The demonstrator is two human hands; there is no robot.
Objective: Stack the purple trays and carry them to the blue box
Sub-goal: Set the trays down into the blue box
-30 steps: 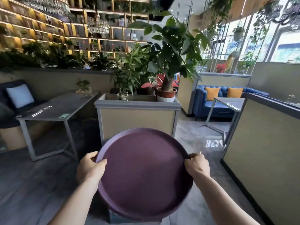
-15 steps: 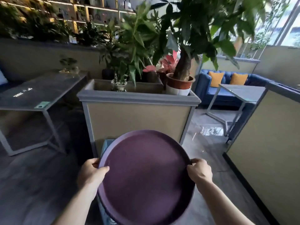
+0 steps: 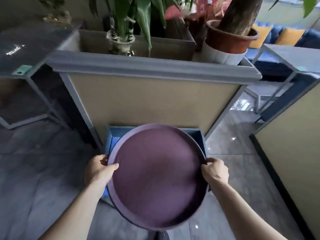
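Overhead, round matte purple trays (image 3: 158, 175), boxy blue box (image 3: 199, 135).

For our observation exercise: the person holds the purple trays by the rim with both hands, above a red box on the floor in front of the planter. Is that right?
Not quite. The box is blue, not red, as the head view shows. Otherwise correct: the left hand and right hand hold the purple trays by the rim, above that box on the floor in front of the planter.
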